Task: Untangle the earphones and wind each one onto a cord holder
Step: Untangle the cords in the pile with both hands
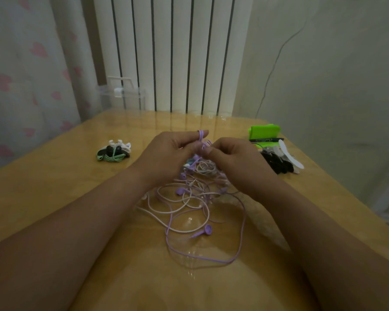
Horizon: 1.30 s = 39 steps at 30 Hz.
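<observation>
A purple cord [201, 136] is pinched between the two grips, which are held close together above the counter [54, 187]. The left grip [171, 153] is clamped on the cord, a loop of which is passed over its raised forefinger. The right grip [236, 160] is clamped on the same cord just beside it, with thumb and fingers curled round the strands. Directly beneath both grips the tangle of earphones [203, 168] is spread on the counter, purple and pale cords crossed over one another. One purple earbud [206, 231] is laid nearer the person than the grips. Well out to the left of the left grip, wound bundles [114, 153] are heaped together. To the right of the right grip, a green object [264, 131], black items [276, 163] and a white flat piece [291, 158] are laid. Beyond the left grip, a clear box [121, 94] is stood at the counter's far edge.
</observation>
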{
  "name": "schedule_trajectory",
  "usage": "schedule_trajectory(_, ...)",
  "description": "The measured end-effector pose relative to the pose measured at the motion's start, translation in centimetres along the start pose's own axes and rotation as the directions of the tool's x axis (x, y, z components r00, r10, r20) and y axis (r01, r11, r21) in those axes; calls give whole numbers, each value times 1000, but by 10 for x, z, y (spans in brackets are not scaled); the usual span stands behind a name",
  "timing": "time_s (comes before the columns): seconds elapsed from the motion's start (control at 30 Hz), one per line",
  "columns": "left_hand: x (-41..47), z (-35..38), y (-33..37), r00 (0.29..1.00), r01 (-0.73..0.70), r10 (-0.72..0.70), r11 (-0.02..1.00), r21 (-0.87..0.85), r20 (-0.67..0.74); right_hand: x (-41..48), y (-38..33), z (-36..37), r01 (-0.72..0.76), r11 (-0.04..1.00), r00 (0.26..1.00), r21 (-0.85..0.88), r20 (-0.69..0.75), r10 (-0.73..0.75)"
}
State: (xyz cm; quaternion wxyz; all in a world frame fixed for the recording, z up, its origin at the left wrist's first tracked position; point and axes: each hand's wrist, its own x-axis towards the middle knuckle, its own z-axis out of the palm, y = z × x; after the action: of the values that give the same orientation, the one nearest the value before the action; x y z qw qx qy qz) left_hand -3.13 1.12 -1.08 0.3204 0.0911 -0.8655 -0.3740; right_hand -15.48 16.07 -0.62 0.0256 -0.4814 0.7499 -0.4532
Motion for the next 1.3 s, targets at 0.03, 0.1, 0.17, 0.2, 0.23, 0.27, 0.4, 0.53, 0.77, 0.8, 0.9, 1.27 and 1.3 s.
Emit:
schedule_trajectory(0.03, -1, -1, 1, 999, -17, 15, 998, 53, 39, 1, 1, -2, -5, 1000, 999, 10, -38, 6)
schedule_trajectory(0.1, -2, -1, -1, 993, -53, 34, 984, 173, 114, 2, 1, -6, 3, 998, 995, 56, -101, 2)
schedule_trajectory(0.17, -2, -2, 0, 980, -62, 16, 972, 225, 200, 3, -1, -10, 39, 985, 989, 169, -144, -15)
schedule_trajectory(0.2, -3, -3, 2, 970, -45, -4, 980, 193, 244, 3, -3, -12, 51, 970, 987, 237, -158, -13)
schedule_trajectory(0.23, -3, -3, 5, 959, -20, -16, 992, 125, 284, 3, -5, -14, 54, 951, 986, 304, -167, -2)
schedule_trajectory(0.27, -3, -4, 9, 949, 8, -19, 999, 36, 313, 3, -5, -17, 50, 928, 986, 369, -169, 14)
schedule_trajectory(0.4, -4, -8, 22, 936, 109, -9, 958, -264, 352, 5, 1, -21, -4, 828, 993, 560, -93, 68)
schedule_trajectory(0.53, -2, -6, 20, 952, 166, 10, 821, -546, 305, 5, 6, -11, -36, 877, 999, 479, -9, 47)
schedule_trajectory(0.77, 1, 0, 10, 989, 121, -148, 806, -579, 0, -3, -2, 7, 41, 990, 999, 136, 15, -43)
schedule_trajectory(0.8, 0, 2, 12, 987, 115, -158, 821, -558, -29, -3, -2, 8, 34, 992, 999, 120, 25, -37)
schedule_trajectory(0.9, -4, 4, 19, 988, 83, -136, 867, -491, -73, -3, -2, 9, -7, 995, 998, 95, 63, 1)
schedule_trajectory(1.27, 0, 0, -3, 976, -42, -5, 977, 207, 217, 4, 1, -12, 30, 989, 987, 143, -162, -6)
schedule_trajectory(1.3, -1, 0, -1, 968, -34, -16, 980, 195, 249, 5, 1, -15, 33, 982, 984, 188, -181, 1)
